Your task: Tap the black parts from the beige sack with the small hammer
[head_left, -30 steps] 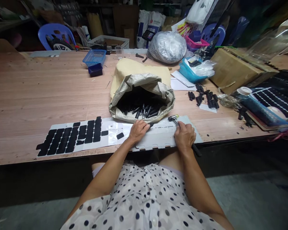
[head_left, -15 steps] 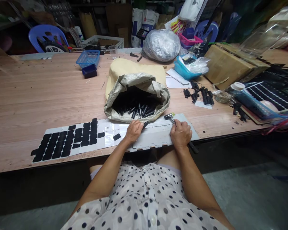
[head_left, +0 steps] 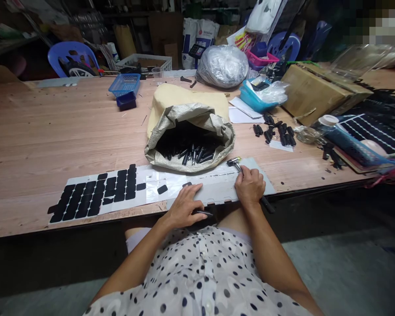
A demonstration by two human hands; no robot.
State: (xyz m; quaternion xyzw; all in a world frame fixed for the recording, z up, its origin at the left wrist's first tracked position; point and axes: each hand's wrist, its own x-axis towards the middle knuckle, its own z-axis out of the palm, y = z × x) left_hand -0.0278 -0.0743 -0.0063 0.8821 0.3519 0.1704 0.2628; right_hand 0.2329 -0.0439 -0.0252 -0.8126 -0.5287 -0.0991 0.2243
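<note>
My left hand (head_left: 184, 207) hovers at the table's front edge, above my lap. Two of its fingers stretch forward, while a dark tapered plastic piece (head_left: 204, 213) sits between the thumb and a finger. My right hand (head_left: 250, 185) is wrapped round the handle of a small hammer (head_left: 234, 162), whose head, with a yellowish end, rests over the grey board (head_left: 220, 188). Just beyond both hands lies a sack (head_left: 187, 167), its mouth facing me, with many black slender parts (head_left: 195, 153) inside. A black rounded patch (head_left: 187, 184) shows beside my left fingers.
Black rounded patches (head_left: 85, 197) cover a white sheet at left. Loose black parts (head_left: 285, 134) lie right of the sack, near a cardboard box (head_left: 316, 92) and a turquoise basket (head_left: 255, 100). Blue baskets (head_left: 127, 83) stand at the back left.
My left hand has drawn back from the sack's mouth towards my lap, its upper fingers straightening, with the dark piece along. My right hand keeps its hold on the hammer. The view shifted slightly.
</note>
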